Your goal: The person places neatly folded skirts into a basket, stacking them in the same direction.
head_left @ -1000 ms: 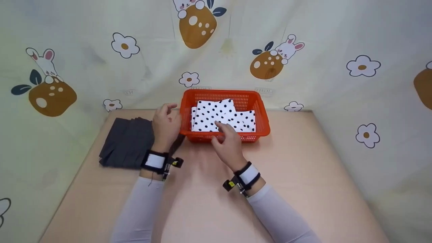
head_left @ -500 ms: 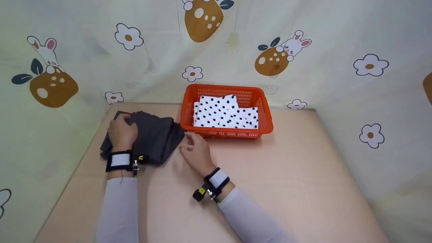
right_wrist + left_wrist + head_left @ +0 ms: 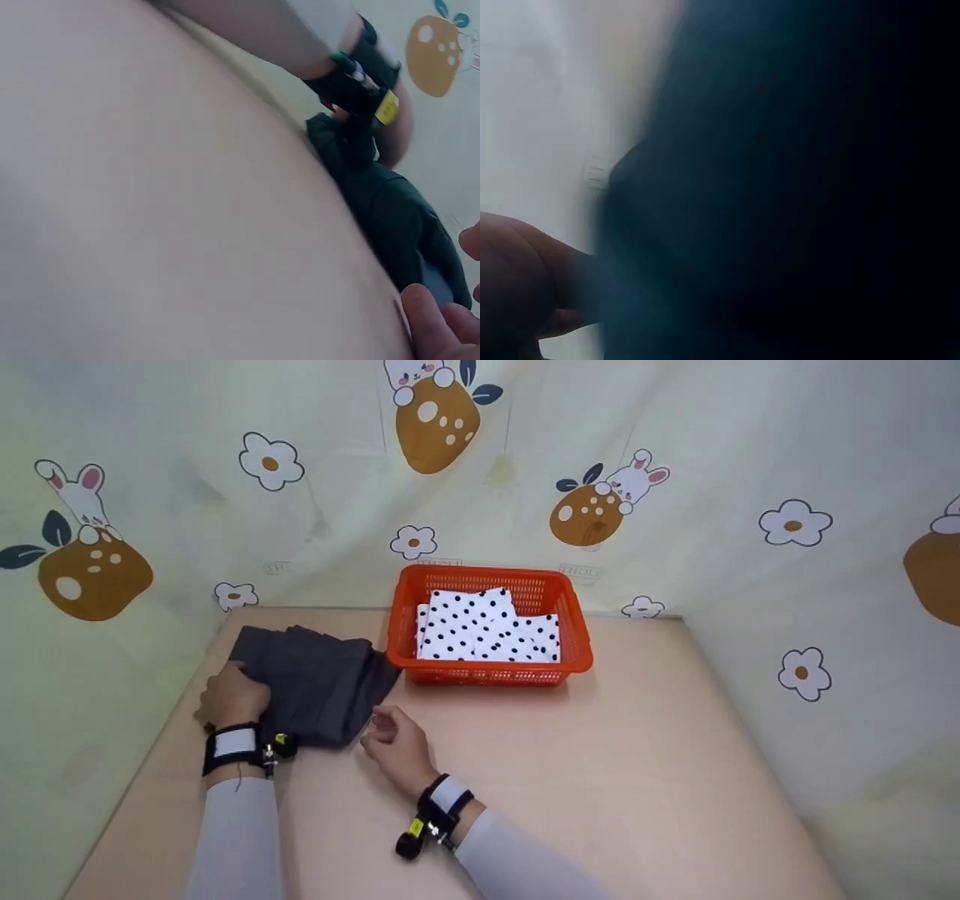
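You have a flat, smooth, pale peach table [image 3: 637,750] in front of you; 2 things lie directly on it; towards its far edge stands an upright, rectangular, orange-red plastic basket [image 3: 487,670] with perforated walls; to your left of that lies a creased, folded pile of dark grey fabric [image 3: 315,682], its right side just beside the basket; you cannot tell whether they touch.

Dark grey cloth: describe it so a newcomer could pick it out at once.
In the head view, find the red basket near the far edge of the peach table. Just to its left lies the dark grey cloth. It is plain, unlike the white, black-dotted fabric inside the basket.
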Demonstrator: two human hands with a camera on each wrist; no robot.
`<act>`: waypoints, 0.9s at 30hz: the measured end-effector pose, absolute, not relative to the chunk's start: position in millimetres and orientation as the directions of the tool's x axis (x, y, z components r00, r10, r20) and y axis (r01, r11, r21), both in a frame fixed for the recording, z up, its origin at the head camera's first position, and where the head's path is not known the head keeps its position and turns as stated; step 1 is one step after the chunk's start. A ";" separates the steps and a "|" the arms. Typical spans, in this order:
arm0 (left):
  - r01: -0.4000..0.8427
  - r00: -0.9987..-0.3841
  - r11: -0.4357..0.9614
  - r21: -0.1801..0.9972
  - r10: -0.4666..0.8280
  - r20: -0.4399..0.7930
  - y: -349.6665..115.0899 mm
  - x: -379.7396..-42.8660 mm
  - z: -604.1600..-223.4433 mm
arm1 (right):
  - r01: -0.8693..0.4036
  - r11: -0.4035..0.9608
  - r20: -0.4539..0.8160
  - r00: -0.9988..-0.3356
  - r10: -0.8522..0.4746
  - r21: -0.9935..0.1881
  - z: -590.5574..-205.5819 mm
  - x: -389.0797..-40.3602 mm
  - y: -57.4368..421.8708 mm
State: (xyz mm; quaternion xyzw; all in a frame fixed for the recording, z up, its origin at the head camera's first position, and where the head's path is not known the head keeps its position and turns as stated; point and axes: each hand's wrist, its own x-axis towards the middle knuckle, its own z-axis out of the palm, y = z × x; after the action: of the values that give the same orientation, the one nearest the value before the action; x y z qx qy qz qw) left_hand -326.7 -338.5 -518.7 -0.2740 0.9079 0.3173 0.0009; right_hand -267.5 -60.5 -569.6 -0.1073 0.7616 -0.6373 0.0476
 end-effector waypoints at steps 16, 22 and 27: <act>-0.310 -0.946 0.793 0.524 -0.312 -0.089 -355.6 -316.2 -525.2 | -0.164 0.191 0.111 -0.958 -0.263 -0.968 -574.9 -259.4 -65.1; -0.327 -0.945 0.818 0.474 -0.291 -0.151 -350.0 -317.7 -521.4 | -0.171 0.187 0.114 -0.953 -0.280 -0.967 -575.4 -260.0 -64.0; -0.262 -0.965 0.846 0.465 -0.230 -0.126 -347.0 -311.3 -522.9 | -0.174 0.194 0.116 -0.954 -0.276 -0.966 -575.8 -261.0 -63.7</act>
State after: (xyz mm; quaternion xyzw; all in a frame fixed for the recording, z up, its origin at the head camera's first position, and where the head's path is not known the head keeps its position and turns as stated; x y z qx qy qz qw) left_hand -311.3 -347.0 -522.9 -0.1281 0.9601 0.2465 0.0329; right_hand -261.0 -63.7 -575.8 -0.1458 0.7715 -0.6179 0.0416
